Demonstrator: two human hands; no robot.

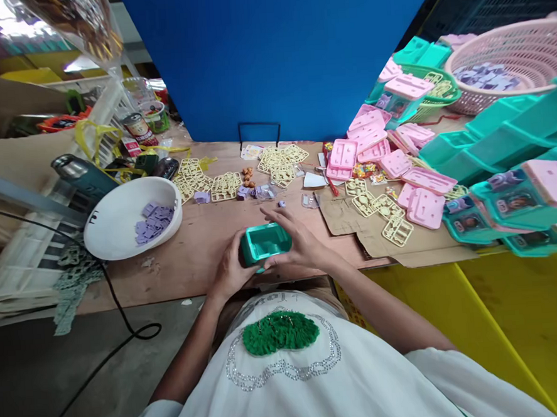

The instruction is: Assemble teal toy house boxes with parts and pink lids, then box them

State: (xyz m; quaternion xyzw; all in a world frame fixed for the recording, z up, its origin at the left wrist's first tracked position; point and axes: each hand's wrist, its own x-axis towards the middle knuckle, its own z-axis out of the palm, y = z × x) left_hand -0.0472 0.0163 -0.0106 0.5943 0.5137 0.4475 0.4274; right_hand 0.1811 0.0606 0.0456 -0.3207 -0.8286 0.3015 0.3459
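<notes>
On my end, I have the left hand (230, 269) and right hand (303, 241) clamped around 1 teal, rectangular, open-topped plastic box (264, 242).

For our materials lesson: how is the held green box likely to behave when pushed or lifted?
The green box is probably stiff: it shows no bend between the left hand and right hand. It looks open and hollow, so likely light. Its shine suggests it may be slippery.

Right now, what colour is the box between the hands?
The box is teal green, best seen in the head view.
</notes>
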